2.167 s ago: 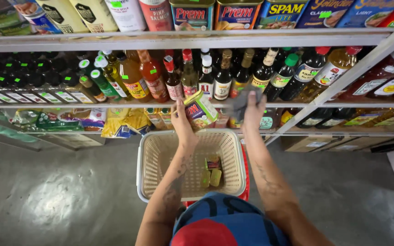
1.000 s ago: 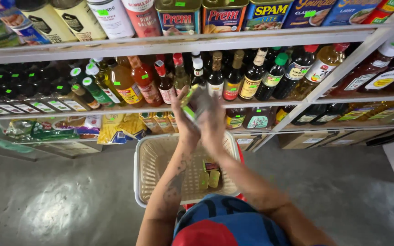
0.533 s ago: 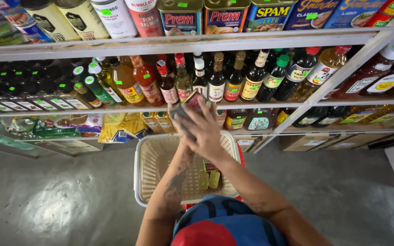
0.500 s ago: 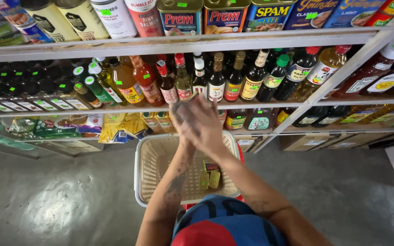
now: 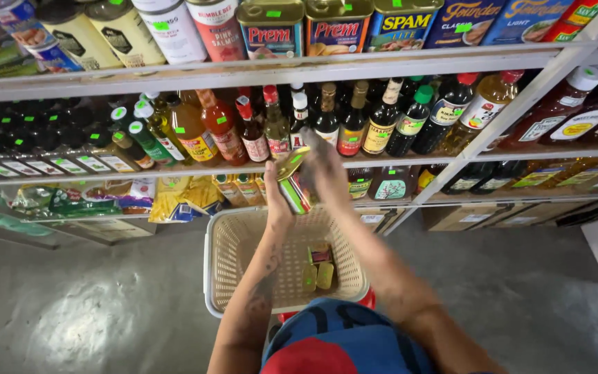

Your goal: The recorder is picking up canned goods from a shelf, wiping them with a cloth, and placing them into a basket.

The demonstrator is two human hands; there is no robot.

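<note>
1. While raised above the cream basket (image 5: 224, 277), the left hand (image 5: 277, 201) grips a rectangular tin (image 5: 293, 181).
2. Right hand (image 5: 327, 166), blurred, presses the tin's far side.
3. 2 tins (image 5: 320, 266) lie in the basket.

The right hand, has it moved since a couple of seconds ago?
Yes. The right hand has come left along the bottle shelf and now meets the tin the left hand holds.

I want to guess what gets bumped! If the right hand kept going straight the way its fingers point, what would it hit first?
Probably the bottles on the middle shelf. The right hand points up toward them, beside the can; depth is hard to judge.
</note>
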